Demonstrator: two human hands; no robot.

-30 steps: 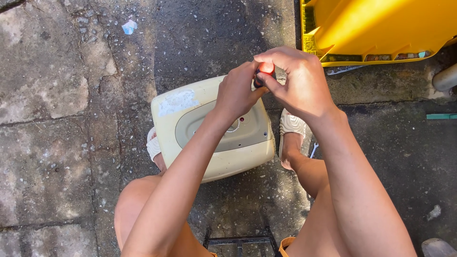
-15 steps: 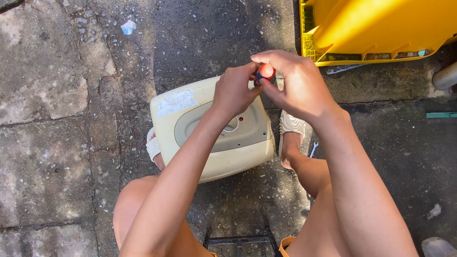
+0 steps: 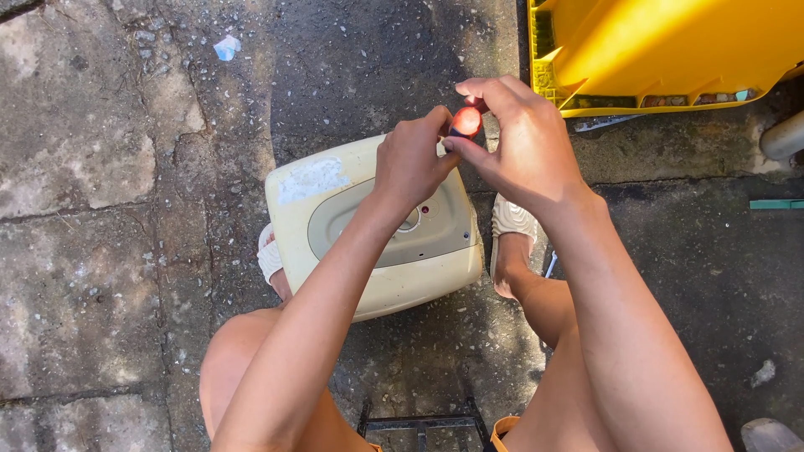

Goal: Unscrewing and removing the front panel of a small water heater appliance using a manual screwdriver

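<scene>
two hands up over the cream box point(image 3: 368, 243), meeting at a small red cap point(image 3: 466, 121). left hand point(image 3: 410, 159) curled, fingertips pinched against the dark stub under the cap. right hand point(image 3: 519, 142) arched over from the other side, thumb and forefinger closed on the cap itself. cap lit bright in the sun, held above the box's far edge, clear of the ground. box down on the paving point(image 3: 100, 167) between two pale sandals point(image 3: 512, 222), grey oval panel on top, a worn white label point(image 3: 311, 180) near its left corner. yellow bin point(image 3: 662, 50) just beyond the right hand, not touching. scrap of pale litter point(image 3: 226, 46) well off to the left.
</scene>
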